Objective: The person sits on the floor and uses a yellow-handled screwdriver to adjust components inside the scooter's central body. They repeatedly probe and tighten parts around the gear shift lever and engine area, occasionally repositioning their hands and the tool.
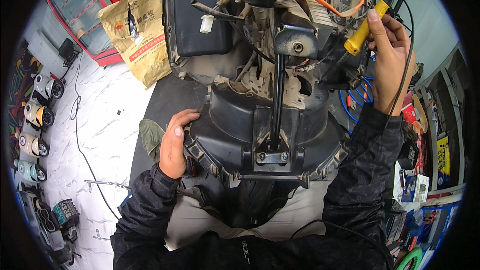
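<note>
A black plastic scooter body panel (235, 137) lies in front of me, dusty, attached to a stripped vehicle frame. My left hand (175, 142) rests against the panel's left edge, fingers stretched out and holding nothing. Up at the right, my right hand (390, 55) is closed around a yellow cylindrical tool (359, 36) with a black cable; its exact kind I cannot make out. The tool's lower end is beside the dirty frame parts. A black metal rod (278, 100) runs down the middle to a bolted bracket (271, 157) on the panel.
Orange cable (327, 6) and a white connector (206, 24) hang among the exposed wiring. A torn yellow-brown paper sack (135, 35) stands at the upper left, before a red-framed glass cabinet (80, 12). Coiled blue hose (348, 104) and cluttered boxes (415, 188) are on the right.
</note>
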`<state>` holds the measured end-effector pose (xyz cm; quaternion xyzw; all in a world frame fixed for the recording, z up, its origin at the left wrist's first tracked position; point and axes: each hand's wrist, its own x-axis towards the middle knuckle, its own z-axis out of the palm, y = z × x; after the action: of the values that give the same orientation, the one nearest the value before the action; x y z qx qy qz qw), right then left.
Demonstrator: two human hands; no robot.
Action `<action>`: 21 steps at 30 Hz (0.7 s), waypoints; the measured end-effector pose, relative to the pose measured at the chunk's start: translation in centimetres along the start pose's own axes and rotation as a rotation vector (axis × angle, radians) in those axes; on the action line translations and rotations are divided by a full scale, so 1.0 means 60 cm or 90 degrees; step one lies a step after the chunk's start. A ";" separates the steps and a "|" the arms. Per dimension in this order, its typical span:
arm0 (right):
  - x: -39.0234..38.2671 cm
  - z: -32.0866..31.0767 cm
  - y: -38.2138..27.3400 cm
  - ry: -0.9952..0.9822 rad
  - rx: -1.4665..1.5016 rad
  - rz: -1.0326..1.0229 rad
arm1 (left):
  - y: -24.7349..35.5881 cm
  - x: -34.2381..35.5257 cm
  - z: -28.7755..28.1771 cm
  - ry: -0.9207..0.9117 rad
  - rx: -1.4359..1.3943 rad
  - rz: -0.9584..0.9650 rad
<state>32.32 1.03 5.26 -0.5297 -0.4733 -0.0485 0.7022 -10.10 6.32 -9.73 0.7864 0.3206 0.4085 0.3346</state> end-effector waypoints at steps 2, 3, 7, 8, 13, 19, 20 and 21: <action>0.002 0.002 0.003 -0.014 -0.015 0.009 | 0.000 -0.001 0.000 0.000 0.001 -0.001; 0.002 0.001 0.004 -0.015 -0.004 0.005 | -0.001 0.000 0.000 -0.001 0.002 0.000; 0.003 -0.002 0.009 -0.016 -0.012 0.006 | -0.001 -0.001 -0.001 0.002 0.009 -0.003; 0.004 -0.003 0.010 -0.018 -0.023 0.002 | 0.000 -0.001 -0.001 -0.002 0.001 -0.002; 0.003 -0.001 0.017 -0.028 -0.012 0.008 | 0.003 0.000 -0.001 0.000 0.018 -0.011; 0.004 -0.002 0.024 -0.036 -0.014 0.013 | 0.006 0.002 0.000 -0.001 0.014 -0.013; 0.005 -0.002 0.024 -0.037 -0.023 0.009 | 0.006 0.002 0.000 -0.005 0.005 -0.012; 0.005 -0.001 0.024 -0.037 -0.023 0.012 | 0.006 0.002 0.000 -0.005 0.005 -0.013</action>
<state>33.35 1.72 4.44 -0.5476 -0.4876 -0.0352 0.6791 -9.96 6.23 -9.37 0.7860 0.3287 0.4007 0.3371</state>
